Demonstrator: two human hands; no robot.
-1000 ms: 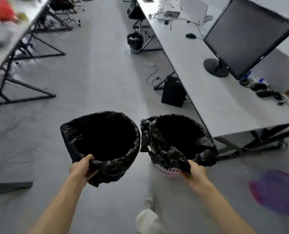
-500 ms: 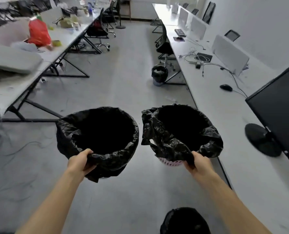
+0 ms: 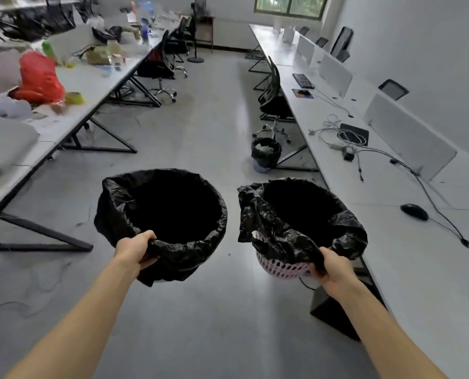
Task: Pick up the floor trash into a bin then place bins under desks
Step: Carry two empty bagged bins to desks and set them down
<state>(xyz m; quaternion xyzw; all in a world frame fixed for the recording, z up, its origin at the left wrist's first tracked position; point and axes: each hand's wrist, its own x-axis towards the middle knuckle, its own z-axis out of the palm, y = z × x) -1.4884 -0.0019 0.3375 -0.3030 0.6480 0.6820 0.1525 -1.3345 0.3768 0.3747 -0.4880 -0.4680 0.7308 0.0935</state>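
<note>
Your left hand (image 3: pixel 134 250) clenches left bin (image 3: pixel 162 209) rim, right hand (image 3: pixel 334 272) grasps right bin (image 3: pixel 301 214) liner; desk (image 3: pixel 392 242) lies just right, right bin nearer

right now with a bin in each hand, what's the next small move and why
Probably lower the pink bin in the right hand down and rightward, toward the space under the white desk beside it. Each hand grips a lined bin above the aisle floor, the left hand holding the black bin, and the desk edge is closest to the pink one.
</note>
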